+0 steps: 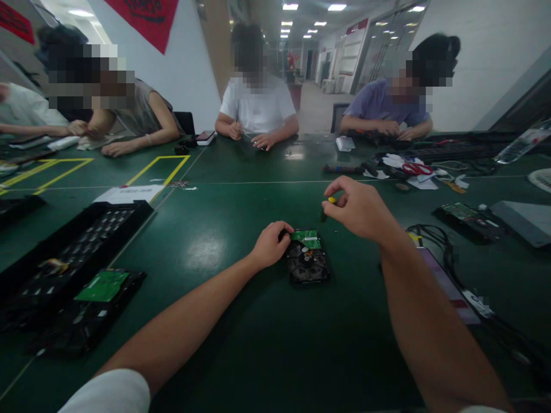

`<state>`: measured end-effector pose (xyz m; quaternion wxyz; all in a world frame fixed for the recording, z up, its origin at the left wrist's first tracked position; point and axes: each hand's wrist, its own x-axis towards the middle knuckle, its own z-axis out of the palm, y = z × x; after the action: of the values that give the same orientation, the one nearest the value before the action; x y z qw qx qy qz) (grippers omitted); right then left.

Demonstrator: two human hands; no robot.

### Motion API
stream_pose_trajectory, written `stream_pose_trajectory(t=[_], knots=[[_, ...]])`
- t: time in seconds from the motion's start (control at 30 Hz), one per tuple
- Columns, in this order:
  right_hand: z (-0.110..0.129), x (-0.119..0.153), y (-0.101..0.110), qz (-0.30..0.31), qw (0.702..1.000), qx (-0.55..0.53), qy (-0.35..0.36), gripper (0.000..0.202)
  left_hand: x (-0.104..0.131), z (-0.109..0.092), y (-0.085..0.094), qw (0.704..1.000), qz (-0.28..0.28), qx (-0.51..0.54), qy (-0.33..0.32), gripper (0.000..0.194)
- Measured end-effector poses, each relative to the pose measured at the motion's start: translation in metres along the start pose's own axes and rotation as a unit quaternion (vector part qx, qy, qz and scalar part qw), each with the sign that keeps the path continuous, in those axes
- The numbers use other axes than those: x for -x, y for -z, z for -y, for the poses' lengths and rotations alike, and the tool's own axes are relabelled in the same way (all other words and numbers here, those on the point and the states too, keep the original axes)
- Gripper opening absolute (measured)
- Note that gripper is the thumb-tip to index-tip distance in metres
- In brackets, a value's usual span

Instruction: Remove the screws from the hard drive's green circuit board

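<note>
A hard drive [307,265] lies on the green table with its underside up, a green circuit board [309,238] showing across its far part. My left hand [274,244] grips the drive's far left corner, fingers curled over the edge. Above the far right corner, my right hand [355,209] is closed around a small screwdriver [323,213] with a yellow-topped dark handle. The screwdriver stands roughly upright, its thin shaft pointing down at the board's right edge. Whether the tip touches a screw is too small to tell.
A long black tray [90,244] and a second drive [86,315] lie at the left. Another drive [467,221], a phone [447,284] and black cables [450,249] are at the right. Scissors [416,168] and tools lie farther back. Several people sit across the table [215,321].
</note>
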<state>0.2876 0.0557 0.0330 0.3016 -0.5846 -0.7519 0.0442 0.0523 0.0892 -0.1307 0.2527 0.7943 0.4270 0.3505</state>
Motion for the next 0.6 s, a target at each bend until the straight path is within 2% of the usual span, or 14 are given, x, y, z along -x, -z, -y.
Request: stream_pose_trajectory(t=[0.3,0.47,0.6], knots=[[-0.002,0.0,-0.006,0.031,0.994,-0.104,-0.016,0.018,-0.001,-0.001,-0.001,1.0,0.001,-0.001,-0.001,0.023],[-0.005,0.0,-0.006,0.034,0.996,-0.082,-0.004,0.014,-0.001,0.0,-0.001,1.0,0.003,-0.003,0.002,0.022],[-0.007,-0.001,-0.005,0.009,0.998,-0.068,0.0,0.013,0.0,0.0,-0.001,1.0,0.002,-0.004,0.0,0.022]])
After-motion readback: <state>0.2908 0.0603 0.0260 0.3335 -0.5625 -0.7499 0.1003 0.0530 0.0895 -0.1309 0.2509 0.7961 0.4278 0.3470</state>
